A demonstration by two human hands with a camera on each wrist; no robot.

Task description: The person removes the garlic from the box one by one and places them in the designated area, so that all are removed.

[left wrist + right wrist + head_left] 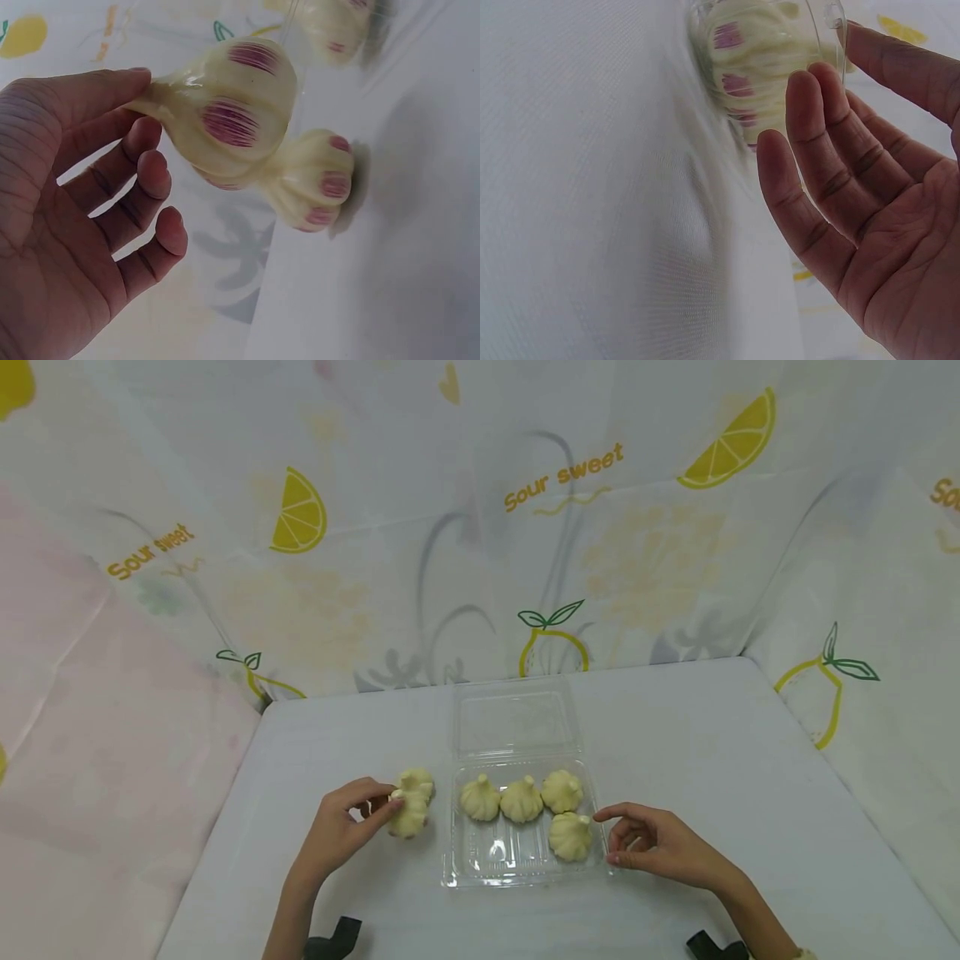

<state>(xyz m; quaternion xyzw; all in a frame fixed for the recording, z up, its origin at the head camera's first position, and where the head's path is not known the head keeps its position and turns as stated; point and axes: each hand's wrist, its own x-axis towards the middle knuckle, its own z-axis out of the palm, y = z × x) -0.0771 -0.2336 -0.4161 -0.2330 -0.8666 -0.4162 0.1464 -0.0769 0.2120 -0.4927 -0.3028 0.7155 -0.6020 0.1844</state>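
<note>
My left hand (347,827) pinches a pale garlic bulb (232,109) by its stem between thumb and forefinger. Purple streaks mark the bulb. Just behind it, a second garlic bulb (319,180) rests on the white table. To the right lies a clear plastic clamshell box (487,870) with its lid folded back. Inside are several garlic bulbs, three along the back row and one garlic bulb (571,837) at the front right. My right hand (663,845) is at the box's right rim, fingers loosely bent, with fingertips right at the edge.
The box's transparent lid (517,718) lies flat toward the back of the white table (675,727). Behind stands a cloth backdrop (480,560) printed with lemons. Dark camera mounts (335,939) show near both wrists.
</note>
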